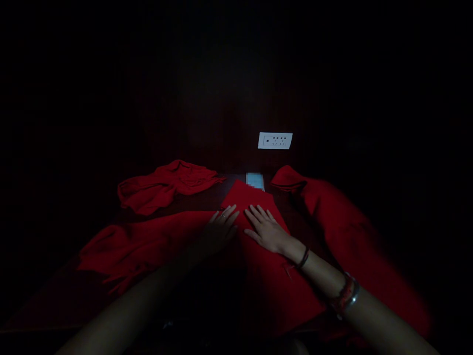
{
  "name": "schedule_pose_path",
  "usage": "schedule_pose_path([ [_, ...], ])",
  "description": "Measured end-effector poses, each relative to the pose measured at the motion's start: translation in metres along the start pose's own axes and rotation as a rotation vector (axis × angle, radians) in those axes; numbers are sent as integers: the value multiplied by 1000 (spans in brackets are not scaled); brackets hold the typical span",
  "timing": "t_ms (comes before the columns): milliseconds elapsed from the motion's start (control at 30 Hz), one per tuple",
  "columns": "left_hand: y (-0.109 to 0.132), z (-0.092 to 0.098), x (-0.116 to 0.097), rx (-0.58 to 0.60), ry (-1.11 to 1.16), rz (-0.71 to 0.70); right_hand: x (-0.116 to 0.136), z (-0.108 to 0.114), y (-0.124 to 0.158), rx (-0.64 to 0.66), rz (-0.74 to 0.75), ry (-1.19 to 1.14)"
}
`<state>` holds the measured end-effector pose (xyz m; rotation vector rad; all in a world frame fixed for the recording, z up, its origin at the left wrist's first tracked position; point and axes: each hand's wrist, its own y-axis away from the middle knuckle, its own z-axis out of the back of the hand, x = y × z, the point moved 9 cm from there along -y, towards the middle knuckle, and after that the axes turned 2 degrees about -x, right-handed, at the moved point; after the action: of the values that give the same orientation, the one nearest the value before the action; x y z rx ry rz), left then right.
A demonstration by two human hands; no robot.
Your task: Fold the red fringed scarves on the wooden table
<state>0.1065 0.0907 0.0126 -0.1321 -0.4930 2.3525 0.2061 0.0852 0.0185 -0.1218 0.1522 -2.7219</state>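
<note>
A red fringed cloth, perhaps a scarf (pixel 251 195), is spread on the dark table under both hands. My left hand (pixel 221 227) lies on it with the fingers stretched out, a ring on one finger. To its right, my right hand (pixel 268 231) rests palm down with fingers spread, pressing on the same cloth. The left side of the red cloth is bunched, with fringe at its end. Dark shadow hides the cloth's near middle, so I cannot tell how its parts join.
A crumpled red cloth (pixel 166 185) lies at the back left. Another long red cloth (pixel 340 217) runs down the right side. A small pale object, blurred over (pixel 254 180), lies behind the cloth. A white socket plate (pixel 275 140) is on the dark wall.
</note>
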Motion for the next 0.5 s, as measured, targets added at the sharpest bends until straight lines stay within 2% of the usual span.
schedule_pose_path([
  [67,0,-7,-2,49,33,-15,2,-9,0,32,27,-8],
  [167,3,-16,0,135,70,-16,-18,-17,9,72,-27,4],
  [267,5,-16,2,145,79,-7,-46,-14,23,109,-111,8],
  [333,5,-14,1,146,77,-17,-56,-8,28,137,-171,4],
  [400,4,-11,0,126,64,-15,-50,2,27,122,-194,0],
  [500,3,-5,6,52,21,45,-14,13,13,45,-92,-26],
])
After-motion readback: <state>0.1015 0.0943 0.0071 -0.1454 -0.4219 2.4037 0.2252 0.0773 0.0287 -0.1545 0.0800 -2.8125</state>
